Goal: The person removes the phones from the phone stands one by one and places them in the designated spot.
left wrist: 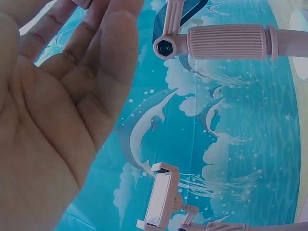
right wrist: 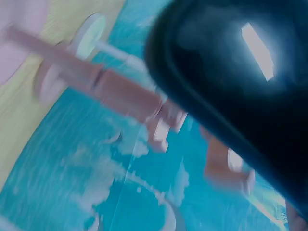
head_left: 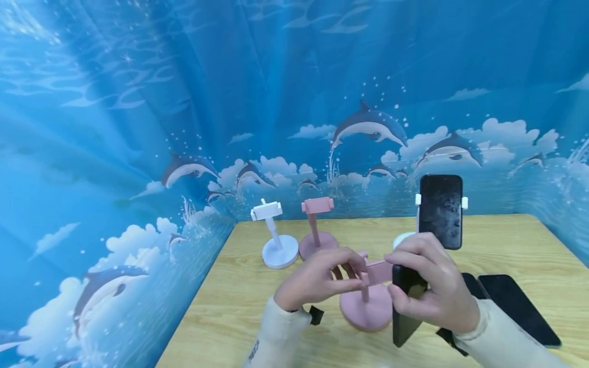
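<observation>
At the middle of the table in the head view stands a pink phone stand (head_left: 368, 309) with a round base. My left hand (head_left: 317, 281) pinches the left end of its holder between thumb and fingers. In the left wrist view the ribbed neck of the stand (left wrist: 226, 42) shows beside the palm (left wrist: 43, 130); the fingertips are out of frame. My right hand (head_left: 437, 286) grips a black smartphone (head_left: 402, 327), tilted on edge, close to the right end of the holder. The phone (right wrist: 240, 96) covers much of the right wrist view, which is blurred.
Behind, to the left, stand a white phone stand (head_left: 279, 251) and another pink phone stand (head_left: 317, 240). A phone (head_left: 440, 209) sits upright in a white stand at the back right. Two dark phones, one being this phone (head_left: 520, 306), lie on the wooden table (head_left: 221, 306) at right.
</observation>
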